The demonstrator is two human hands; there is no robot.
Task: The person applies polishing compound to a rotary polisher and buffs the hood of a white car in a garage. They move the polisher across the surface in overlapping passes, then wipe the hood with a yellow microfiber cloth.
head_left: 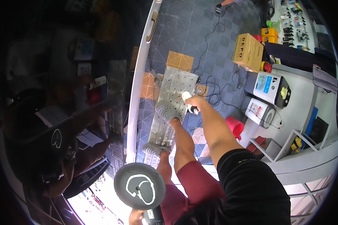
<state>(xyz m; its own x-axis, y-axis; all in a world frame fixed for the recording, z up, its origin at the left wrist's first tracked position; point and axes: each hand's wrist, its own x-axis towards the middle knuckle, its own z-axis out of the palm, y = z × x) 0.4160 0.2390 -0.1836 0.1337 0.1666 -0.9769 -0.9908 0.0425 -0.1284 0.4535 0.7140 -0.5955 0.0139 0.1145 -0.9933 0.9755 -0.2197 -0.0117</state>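
My left hand (136,216) grips a polishing machine (154,216) at the lower edge. Its round black foam pad (139,186) faces up and carries a curved line of white cream. At arm's length, my right hand (195,102) is closed around a small white bottle (186,96); part of the bottle is hidden by the fingers. This hand is over the right edge of the perforated metal step platform (176,80) on which I stand in grey clogs (167,111). Close on my left is a glossy black vehicle panel (64,123), mirroring the scene.
A pale vehicle edge with a handle (151,28) runs along my left. Black cables (214,92) lie across the grey tiled floor. To the right are a cardboard box (248,52), white machines (260,112), a red bucket (234,126) and shelving (285,148). Another person's foot (219,9) shows far off.
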